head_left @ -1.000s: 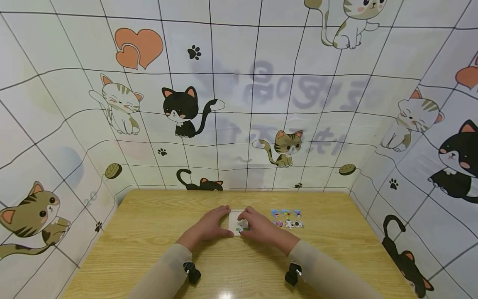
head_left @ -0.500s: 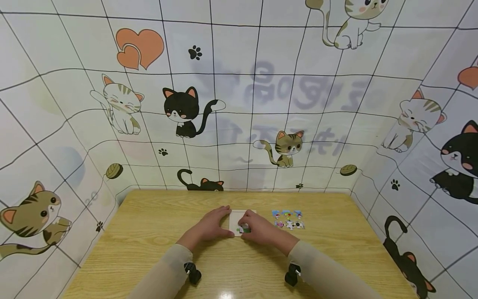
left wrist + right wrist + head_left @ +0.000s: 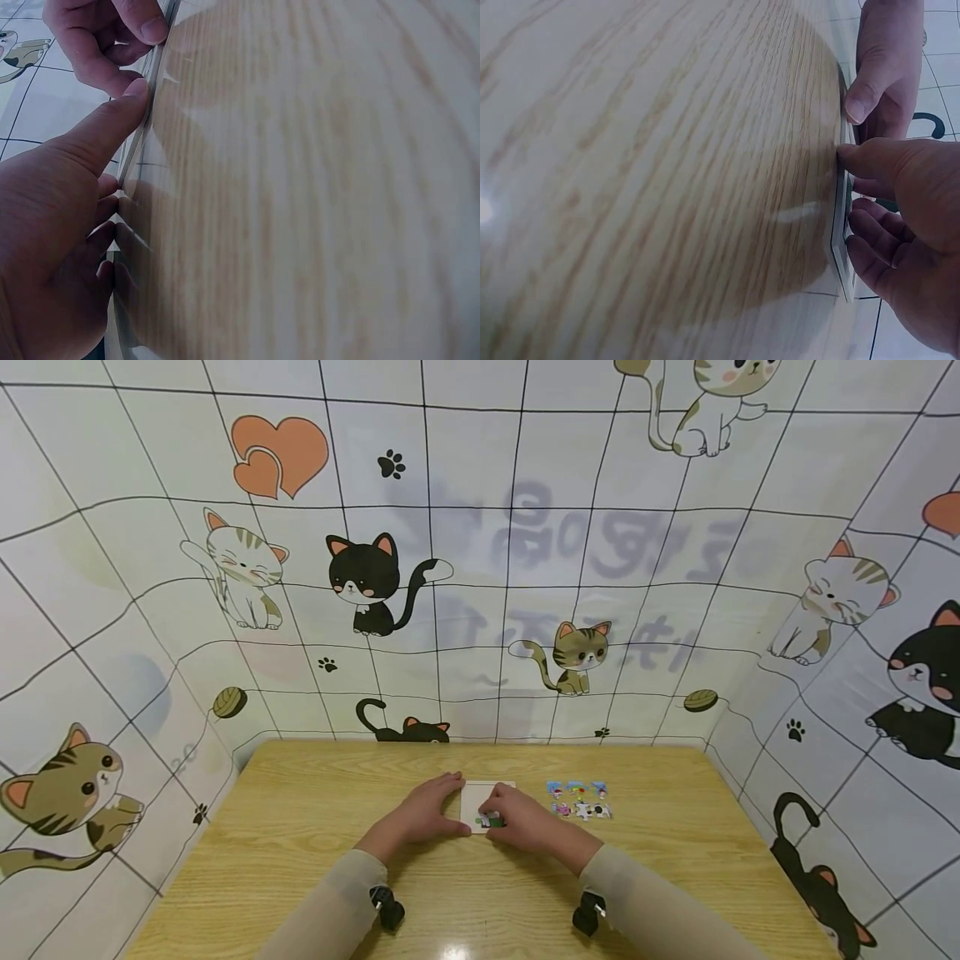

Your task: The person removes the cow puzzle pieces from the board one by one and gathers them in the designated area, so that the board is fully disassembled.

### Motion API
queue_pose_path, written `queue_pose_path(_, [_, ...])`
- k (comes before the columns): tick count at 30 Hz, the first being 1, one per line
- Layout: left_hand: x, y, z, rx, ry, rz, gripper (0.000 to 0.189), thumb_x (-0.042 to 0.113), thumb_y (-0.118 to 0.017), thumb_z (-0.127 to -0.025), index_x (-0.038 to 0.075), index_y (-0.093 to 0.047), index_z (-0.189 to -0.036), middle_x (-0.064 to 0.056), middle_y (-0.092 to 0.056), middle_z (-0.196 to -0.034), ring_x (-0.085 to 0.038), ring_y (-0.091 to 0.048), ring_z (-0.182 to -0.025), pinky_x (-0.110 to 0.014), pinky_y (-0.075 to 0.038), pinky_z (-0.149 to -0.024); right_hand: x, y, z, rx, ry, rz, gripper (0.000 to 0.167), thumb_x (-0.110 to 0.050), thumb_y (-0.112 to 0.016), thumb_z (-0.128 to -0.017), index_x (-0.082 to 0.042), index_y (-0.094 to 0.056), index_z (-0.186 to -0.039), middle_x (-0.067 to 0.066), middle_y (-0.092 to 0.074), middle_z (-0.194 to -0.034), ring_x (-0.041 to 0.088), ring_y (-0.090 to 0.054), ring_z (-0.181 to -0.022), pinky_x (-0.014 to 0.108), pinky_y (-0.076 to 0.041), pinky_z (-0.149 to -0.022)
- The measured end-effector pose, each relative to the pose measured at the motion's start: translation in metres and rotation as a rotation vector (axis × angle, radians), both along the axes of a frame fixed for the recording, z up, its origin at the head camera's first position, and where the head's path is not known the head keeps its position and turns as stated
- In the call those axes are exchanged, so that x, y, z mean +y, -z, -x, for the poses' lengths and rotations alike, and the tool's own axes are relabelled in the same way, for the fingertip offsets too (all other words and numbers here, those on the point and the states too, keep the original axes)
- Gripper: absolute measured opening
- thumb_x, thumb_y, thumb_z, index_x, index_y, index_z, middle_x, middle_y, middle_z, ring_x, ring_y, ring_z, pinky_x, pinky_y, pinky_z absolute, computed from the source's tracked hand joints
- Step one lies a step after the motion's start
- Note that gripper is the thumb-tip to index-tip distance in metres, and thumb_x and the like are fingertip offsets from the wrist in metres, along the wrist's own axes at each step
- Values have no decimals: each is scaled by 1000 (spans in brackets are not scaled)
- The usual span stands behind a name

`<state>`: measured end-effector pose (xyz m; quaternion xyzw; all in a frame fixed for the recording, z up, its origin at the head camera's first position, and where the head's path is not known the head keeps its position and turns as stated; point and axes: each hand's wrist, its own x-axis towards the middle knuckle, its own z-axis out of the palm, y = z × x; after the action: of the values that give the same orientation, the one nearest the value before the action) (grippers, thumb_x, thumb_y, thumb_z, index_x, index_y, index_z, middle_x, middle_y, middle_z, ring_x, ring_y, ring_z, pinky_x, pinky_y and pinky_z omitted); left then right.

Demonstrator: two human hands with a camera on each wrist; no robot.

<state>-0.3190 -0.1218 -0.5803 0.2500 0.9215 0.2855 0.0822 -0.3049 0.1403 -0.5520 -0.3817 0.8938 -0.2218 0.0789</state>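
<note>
A small white square puzzle tray [image 3: 474, 795] lies flat on the wooden table, with a few green-and-white puzzle pieces [image 3: 486, 820] in its near part. My left hand [image 3: 423, 810] holds the tray's left side, thumb at the near edge and fingers toward the far corner. Over the tray, my right hand [image 3: 525, 817] has its fingers curled down on a puzzle piece, mostly hidden beneath them. The right thumb [image 3: 866, 156] lies at the tray's near edge in the right wrist view. From the left wrist view, the left thumb [image 3: 112, 124] touches that same edge.
Several loose colourful puzzle pieces [image 3: 576, 790] lie in two rows to the right of the tray. The wooden table [image 3: 315, 785] ends at a cloth wall [image 3: 480, 610] printed with cats, which also rises on both sides.
My right fingers have shifted slightly downward and nearer over the tray, and more of the green-and-white pieces shows beside them. The left hand stays in place.
</note>
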Motion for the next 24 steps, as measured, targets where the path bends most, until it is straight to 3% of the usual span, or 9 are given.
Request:
queue_pose_path(15, [0,1,1,4,-2,11,96,54,-88,-92,9,-48,-167,-10,-38,-177,-38,-30,-165,-63,-30,-130,0,0,-2,32,15,-2,32,-13,-84,-101,-6,-75,-130,9,-63,-115,10,-54,-87,32,-52,-78])
queue_pose_path(24, [0,-1,0,4,-3,7,95,52,-89,-92,8,-49,-167,-11,-38,-177,-38,-30,-165,-62,-31,-130,1,0,-3,33,23,14,32,-14,-85,-100,-9,-71,-128,9,-63,-113,13,-57,-85,34,-53,-75])
